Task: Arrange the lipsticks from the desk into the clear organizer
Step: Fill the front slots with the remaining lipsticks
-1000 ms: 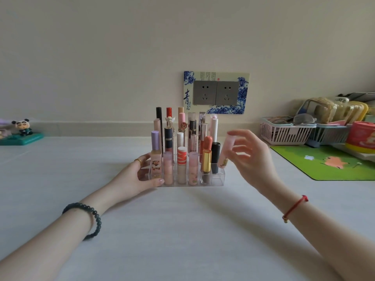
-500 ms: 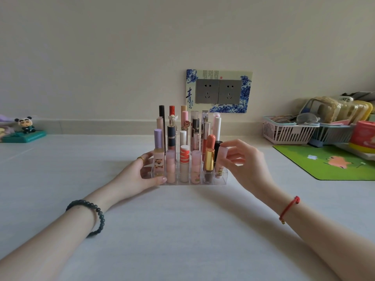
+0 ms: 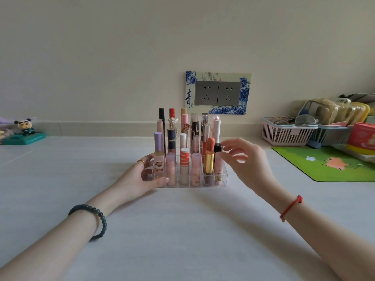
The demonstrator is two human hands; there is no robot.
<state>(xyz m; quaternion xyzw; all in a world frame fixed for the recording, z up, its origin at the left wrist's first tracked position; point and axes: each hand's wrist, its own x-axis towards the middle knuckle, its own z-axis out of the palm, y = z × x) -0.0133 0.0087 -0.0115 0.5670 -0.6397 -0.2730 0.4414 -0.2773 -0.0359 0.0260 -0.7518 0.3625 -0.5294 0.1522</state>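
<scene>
The clear organizer [image 3: 223, 177] stands mid-desk, filled with several upright lipsticks and gloss tubes. A pale pink tube [image 3: 218, 167] stands in its front right slot, beside a gold lipstick [image 3: 209, 164]. My left hand [image 3: 140, 178] grips the organizer's left side, thumb along the front edge, a ring on one finger. My right hand [image 3: 246, 161] hovers just right of the organizer, fingers spread and relaxed, holding nothing, fingertips close to the black-capped tube [image 3: 217, 148].
The white desk [image 3: 182, 230] stretches toward me. A panda figurine [image 3: 24, 126] sits far left. At the right lie a green mat [image 3: 332, 165], a pink basket [image 3: 284, 131], a blue basket and a red tin [image 3: 363, 136]. Wall sockets [image 3: 218, 93] are behind the organizer.
My right hand lowered the pale pink tube into the front right slot, let go of it and drew back slightly with fingers spread. My left hand stayed on the organizer.
</scene>
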